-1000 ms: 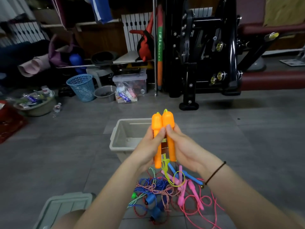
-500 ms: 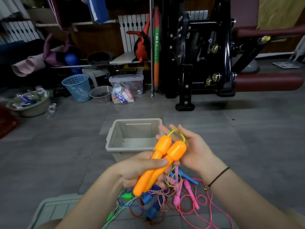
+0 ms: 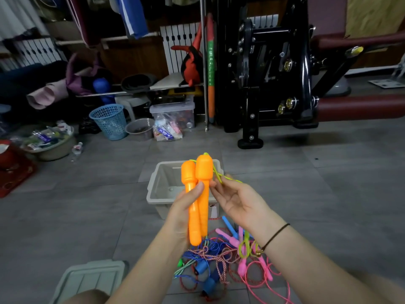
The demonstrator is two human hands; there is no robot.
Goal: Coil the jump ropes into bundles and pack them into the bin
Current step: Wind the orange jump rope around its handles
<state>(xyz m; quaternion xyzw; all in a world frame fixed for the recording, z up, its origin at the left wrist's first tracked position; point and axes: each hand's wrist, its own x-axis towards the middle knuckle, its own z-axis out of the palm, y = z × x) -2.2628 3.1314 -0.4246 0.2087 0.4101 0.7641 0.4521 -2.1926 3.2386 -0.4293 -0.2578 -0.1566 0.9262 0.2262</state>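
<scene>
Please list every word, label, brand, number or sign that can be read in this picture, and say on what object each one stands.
No text can be read.
Small white label with a red mark on the grey plastic bin: too blurred to read.
Printed packets in the clear bag on the floor: print too small to read.
Two orange plastic jump-rope handles: no writing visible.

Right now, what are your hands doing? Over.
Left hand gripping two orange plastic handles upright. Right hand open, yellow-green cord over fingers. Grey plastic bin behind, nothing blocking.
</scene>
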